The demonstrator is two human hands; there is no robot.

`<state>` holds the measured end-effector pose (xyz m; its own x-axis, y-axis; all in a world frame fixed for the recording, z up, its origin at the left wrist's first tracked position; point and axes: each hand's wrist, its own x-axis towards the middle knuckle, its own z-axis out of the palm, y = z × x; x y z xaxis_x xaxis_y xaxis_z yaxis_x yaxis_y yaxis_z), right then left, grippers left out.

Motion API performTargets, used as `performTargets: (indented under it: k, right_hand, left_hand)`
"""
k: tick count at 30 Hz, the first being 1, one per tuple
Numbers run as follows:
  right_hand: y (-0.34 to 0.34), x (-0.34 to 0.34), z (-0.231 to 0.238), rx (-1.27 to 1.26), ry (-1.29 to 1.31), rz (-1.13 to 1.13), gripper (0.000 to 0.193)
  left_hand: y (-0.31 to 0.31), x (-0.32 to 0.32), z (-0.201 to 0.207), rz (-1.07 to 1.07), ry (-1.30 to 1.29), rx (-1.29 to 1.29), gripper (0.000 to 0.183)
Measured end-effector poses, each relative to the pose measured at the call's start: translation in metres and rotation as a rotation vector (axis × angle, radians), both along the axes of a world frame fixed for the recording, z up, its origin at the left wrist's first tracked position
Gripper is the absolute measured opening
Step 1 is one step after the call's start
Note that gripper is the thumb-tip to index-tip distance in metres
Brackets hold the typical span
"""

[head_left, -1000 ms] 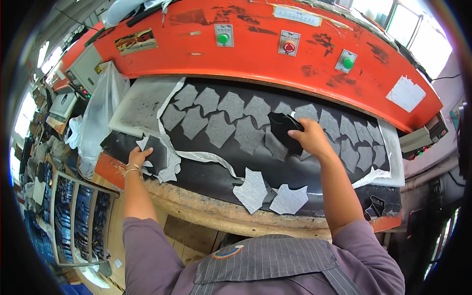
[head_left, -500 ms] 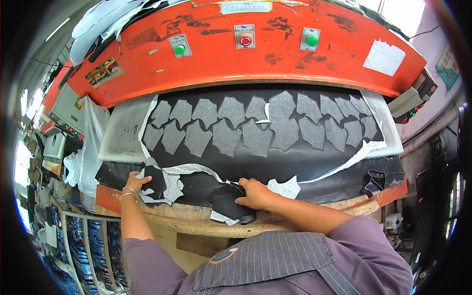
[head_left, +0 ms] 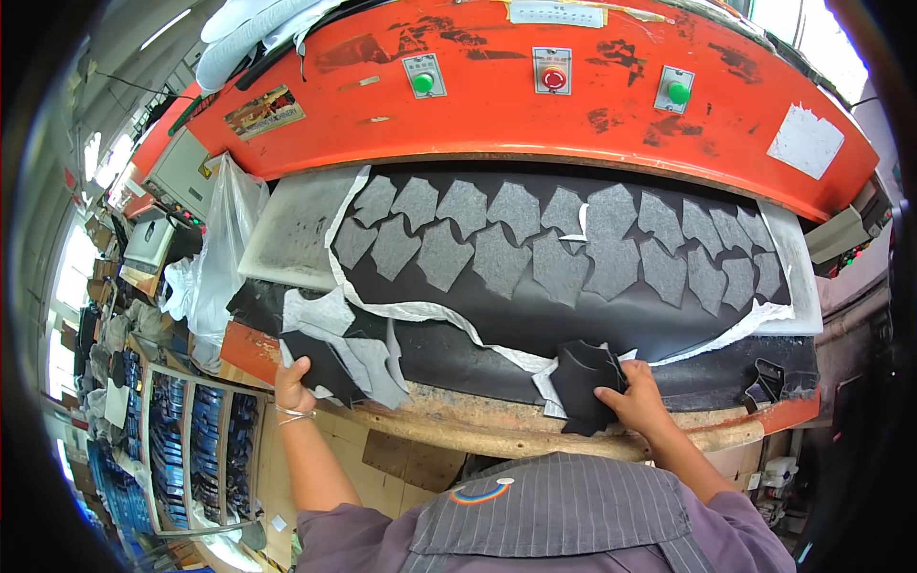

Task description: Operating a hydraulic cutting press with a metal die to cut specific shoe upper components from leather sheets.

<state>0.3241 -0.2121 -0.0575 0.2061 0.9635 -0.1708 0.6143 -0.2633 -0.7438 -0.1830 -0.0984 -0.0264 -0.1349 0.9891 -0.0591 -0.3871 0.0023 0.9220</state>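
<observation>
My left hand closes on the edge of a loose bunch of cut fabric pieces, black on one side and pale grey on the other, at the left front of the bed. Its thumb lies over the lowest black one. On the right, my right hand grips a small stack of black cut pieces at the front edge, thumb on top and fingers behind. White scraps show at that stack's sides. Beyond both hands a black sheet carries two rows of grey cut shapes.
An orange-red press spans the back, with two green buttons and a red one. White offcut strips border the sheet. A black cutting die lies at the right front. A rack stands at left.
My hands have moved apart. The left has shifted left with its bunch of pieces; the right has carried its stack rightward along the front edge. The whole view has shifted too.
</observation>
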Motion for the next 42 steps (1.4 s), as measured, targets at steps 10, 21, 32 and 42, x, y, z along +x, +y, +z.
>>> performTargets:
  k: [10, 21, 32, 42]
  right_hand:
    - [0.010, -0.029, 0.017, -0.129, -0.286, 0.067, 0.053]
    - [0.022, -0.009, 0.021, -0.308, 0.181, -0.013, 0.052]
    - [0.035, -0.011, 0.013, 0.018, 0.690, 0.090, 0.089]
    - [0.021, -0.034, 0.055, 0.090, 1.104, 0.484, 0.082]
  left_hand:
    - [0.027, 0.109, -0.033, -0.380, 0.496, -0.356, 0.038]
    - [0.048, 0.134, -0.027, -0.508, 1.209, -0.203, 0.068]
    - [0.001, 0.170, -0.019, -0.598, 0.111, -0.291, 0.052]
    - [-0.123, 0.168, -0.008, -0.324, -0.124, -0.313, 0.048]
